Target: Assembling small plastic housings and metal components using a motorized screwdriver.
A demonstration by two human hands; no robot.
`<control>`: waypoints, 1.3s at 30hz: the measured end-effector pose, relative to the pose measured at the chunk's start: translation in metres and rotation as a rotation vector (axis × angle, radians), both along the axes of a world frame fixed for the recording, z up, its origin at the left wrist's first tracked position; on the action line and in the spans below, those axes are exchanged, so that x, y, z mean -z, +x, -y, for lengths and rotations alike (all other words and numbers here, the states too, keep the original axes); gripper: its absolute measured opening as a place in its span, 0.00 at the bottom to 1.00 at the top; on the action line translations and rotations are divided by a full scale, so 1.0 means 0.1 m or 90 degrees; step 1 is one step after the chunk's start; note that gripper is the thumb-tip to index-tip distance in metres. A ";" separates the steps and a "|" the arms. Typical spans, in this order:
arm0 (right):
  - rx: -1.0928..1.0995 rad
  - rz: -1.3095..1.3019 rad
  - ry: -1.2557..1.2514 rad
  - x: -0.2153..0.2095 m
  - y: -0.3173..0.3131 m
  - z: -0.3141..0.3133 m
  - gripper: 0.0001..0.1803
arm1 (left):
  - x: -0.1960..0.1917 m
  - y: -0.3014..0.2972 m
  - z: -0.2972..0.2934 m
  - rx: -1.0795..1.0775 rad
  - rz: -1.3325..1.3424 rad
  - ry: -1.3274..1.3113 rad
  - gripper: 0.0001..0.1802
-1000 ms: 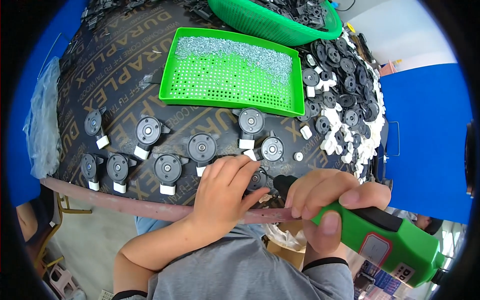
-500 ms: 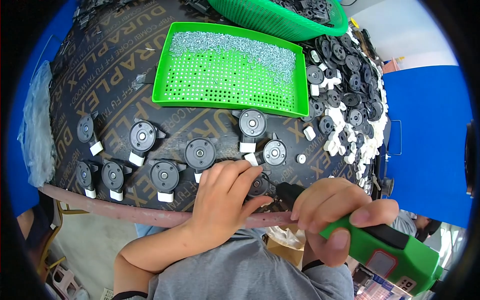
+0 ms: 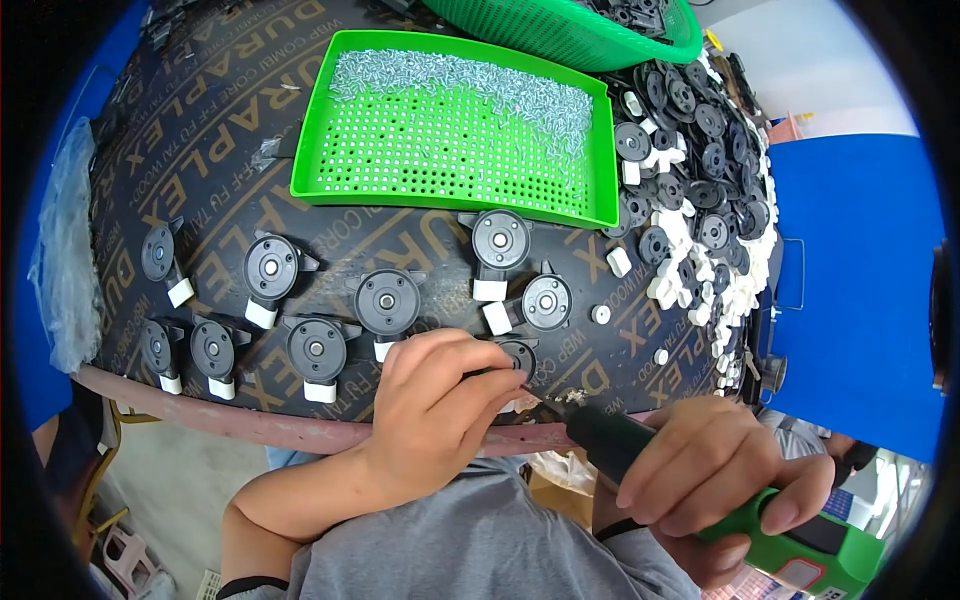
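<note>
A green and black electric screwdriver [image 3: 610, 440] lies across my right hand [image 3: 710, 465], whose fingers are wrapped round its body. Its thin bit points left toward my left hand [image 3: 430, 405]. There the thumb and fingers are pinched together at the bit's tip; anything small between them is hidden. Just beyond those fingertips sits a black round plastic part [image 3: 520, 352], partly covered by the hand. Past it, a black disc part [image 3: 547, 302] and a white block [image 3: 497, 318] lie close together. Another disc part with a white foot [image 3: 387, 302] is left of my left hand.
A green perforated tray [image 3: 305, 165] of small metal screws stands ahead, with a green basket [image 3: 560, 40] of black parts behind it. Several disc assemblies [image 3: 270, 268] spread out to the left. Loose black discs and white pieces [image 3: 668, 290] are heaped at the right.
The screwdriver has drawn back to the right and nearer me, away from the round part. My left fingers have closed into a pinch at its bit. The view has shifted slightly.
</note>
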State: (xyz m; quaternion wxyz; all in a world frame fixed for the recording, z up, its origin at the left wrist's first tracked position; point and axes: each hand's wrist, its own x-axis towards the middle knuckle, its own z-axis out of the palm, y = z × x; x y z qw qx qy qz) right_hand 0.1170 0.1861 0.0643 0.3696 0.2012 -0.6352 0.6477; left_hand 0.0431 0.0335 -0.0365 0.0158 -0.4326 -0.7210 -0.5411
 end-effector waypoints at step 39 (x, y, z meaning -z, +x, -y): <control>0.023 0.105 0.098 0.09 -0.15 -0.10 0.18 | -0.03 0.02 -0.06 -0.023 -0.088 -0.161 0.27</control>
